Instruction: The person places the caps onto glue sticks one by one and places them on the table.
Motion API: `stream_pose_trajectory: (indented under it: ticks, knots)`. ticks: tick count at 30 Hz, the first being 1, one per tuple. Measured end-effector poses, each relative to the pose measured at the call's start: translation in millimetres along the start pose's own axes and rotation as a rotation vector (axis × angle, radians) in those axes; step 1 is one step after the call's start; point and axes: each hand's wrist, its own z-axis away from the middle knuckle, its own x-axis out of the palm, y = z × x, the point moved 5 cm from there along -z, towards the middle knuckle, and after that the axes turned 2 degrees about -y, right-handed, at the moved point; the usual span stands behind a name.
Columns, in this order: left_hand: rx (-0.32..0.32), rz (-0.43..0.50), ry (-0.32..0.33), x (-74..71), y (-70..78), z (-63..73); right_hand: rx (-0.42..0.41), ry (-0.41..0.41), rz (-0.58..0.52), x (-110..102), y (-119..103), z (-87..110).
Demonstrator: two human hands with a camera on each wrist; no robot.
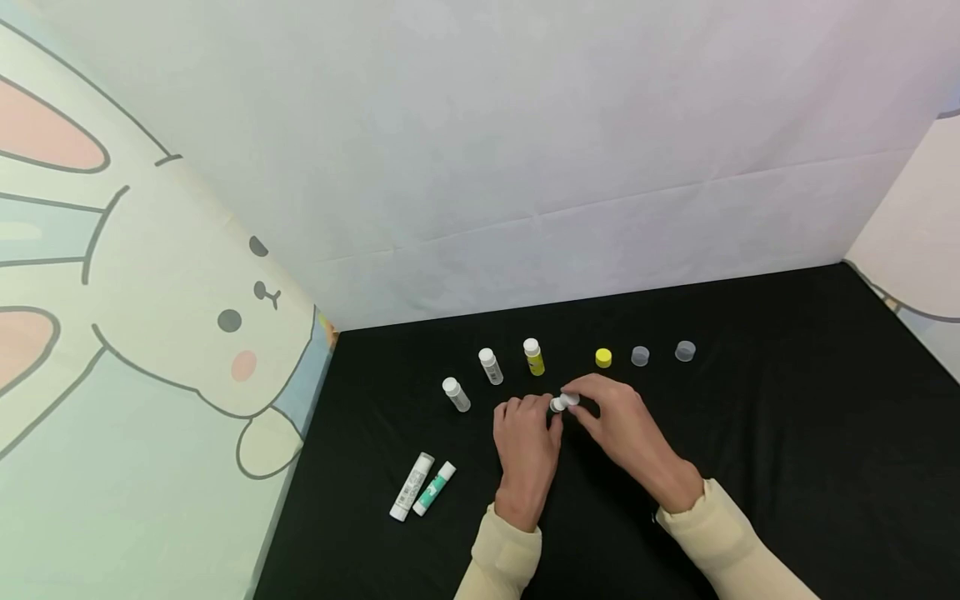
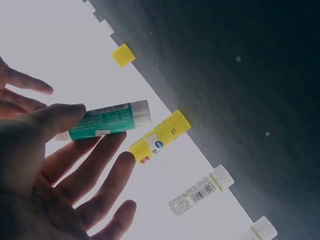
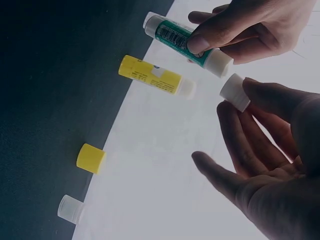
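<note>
My left hand [image 1: 527, 442] grips a green-labelled glue stick [image 2: 110, 121] between thumb and fingers, its white top end pointing toward my right hand [image 1: 626, 433]. Between the right thumb and fingertips is a white cap [image 3: 234, 92]. In the right wrist view a narrow gap separates this cap from the glue stick's white end. Beyond the left hand a yellow glue stick [image 1: 535, 359] stands upright without its coloured cap. Two white glue sticks, one nearer the middle [image 1: 491, 367] and one further left [image 1: 457, 395], stand beside it.
On the black table [image 1: 787, 433], a yellow cap [image 1: 603, 358] and two translucent caps, one nearer [image 1: 640, 357] and one further right [image 1: 685, 352], stand in a row. A larger white glue stick [image 1: 412, 487] and a green one [image 1: 434, 489] lie at the left. A pale wall [image 1: 570, 125] rises behind.
</note>
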Motion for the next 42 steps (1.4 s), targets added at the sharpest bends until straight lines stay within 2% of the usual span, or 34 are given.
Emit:
stream_pose_trajectory:
  ticks: [11, 20, 24, 33, 42]
  knots:
    - [0.023, -0.021, 0.031, -1.8, -2.4, 3.7, -0.105, -0.022, 0.008, 1.5, -5.0, 0.8]
    - [0.046, -0.025, 0.030, -4.6, -2.3, 7.2, -0.220, -0.070, 0.021, 4.7, -7.3, 1.8]
    - [0.073, -0.013, 0.059, -8.0, -1.7, 8.8, -0.285, -0.093, 0.050, 6.2, -8.7, 2.6]
    - [0.160, 0.052, 0.153, -13.2, -5.2, 12.8, -0.419, -0.054, 0.104, 4.4, -14.8, 5.0]
    - [0.184, 0.067, 0.138, -16.6, -9.0, 17.9, -0.517, -0.031, 0.118, 3.3, -18.3, 9.0]
